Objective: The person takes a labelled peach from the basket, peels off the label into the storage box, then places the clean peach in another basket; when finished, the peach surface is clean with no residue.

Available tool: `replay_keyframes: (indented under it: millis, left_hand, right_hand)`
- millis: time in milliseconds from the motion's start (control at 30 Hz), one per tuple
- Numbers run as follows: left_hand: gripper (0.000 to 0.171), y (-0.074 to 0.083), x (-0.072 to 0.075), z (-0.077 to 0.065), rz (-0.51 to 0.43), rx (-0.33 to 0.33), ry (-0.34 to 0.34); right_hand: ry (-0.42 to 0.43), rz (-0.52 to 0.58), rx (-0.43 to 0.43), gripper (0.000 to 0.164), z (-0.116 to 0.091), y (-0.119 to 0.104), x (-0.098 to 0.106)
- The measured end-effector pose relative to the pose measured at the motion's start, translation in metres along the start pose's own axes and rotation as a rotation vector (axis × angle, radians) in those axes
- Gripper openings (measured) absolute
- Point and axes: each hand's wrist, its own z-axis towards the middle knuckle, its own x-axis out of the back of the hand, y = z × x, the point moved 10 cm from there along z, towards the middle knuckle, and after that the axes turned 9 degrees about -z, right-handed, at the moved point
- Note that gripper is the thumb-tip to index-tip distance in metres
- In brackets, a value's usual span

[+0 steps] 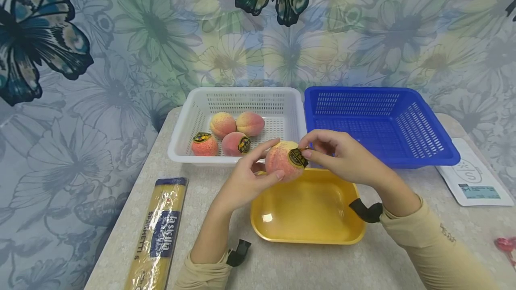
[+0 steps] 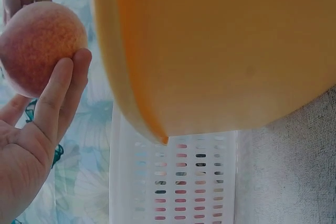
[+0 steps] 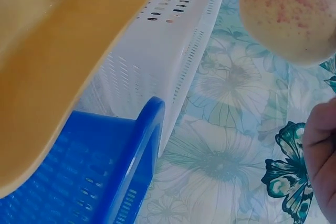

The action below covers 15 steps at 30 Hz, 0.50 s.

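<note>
**Peach [image 1: 279,167] held up in the left hand [image 1: 250,176], its sticker [image 1: 297,159] pinched by the right hand [image 1: 342,158]**

The left grip curls round the peach, thumb at the front and fingers round the side and top. The right grip pinches the edge of the black and gold sticker between thumb and finger; the sticker lies against the peach's right side. Peach and hands are raised over the far edge of a yellow tray [image 1: 310,214], which sits on the pale worktop [image 1: 278,265].

Behind, to the left, a white basket [image 1: 209,159] carries four more peaches [image 1: 250,123], grouped in its left and middle part. The two nearer ones show stickers of the same dark kind. A blue basket [image 1: 376,124] stands just beside it on the right.

A packet of spaghetti [image 1: 159,232] lies along the worktop's left side. A white pouch [image 1: 477,176] lies to the right, partly under the blue basket's rim, and a small pink thing [image 1: 505,244], too cut off to identify, shows at the right edge. Both arms wear beige sleeves [image 1: 435,245], with a black strap [image 1: 367,211] near each wrist. Behind everything hangs a floral backdrop [image 1: 290,57] with butterflies.
</note>
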Motion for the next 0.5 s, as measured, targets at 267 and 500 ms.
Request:
replay_keyframes:
  millis: [267,500]
  left_hand:
    - [0.065,-0.001,0.004,-0.002,0.062,0.02,0.05]
    - [0.068,0.003,0.005,-0.003,0.135,0.001,0.098]
  right_hand:
    - [0.009,0.05,-0.096,0.012,-0.002,0.007,-0.001]
    - [0.108,0.068,-0.208,0.021,-0.007,0.014,0.007]
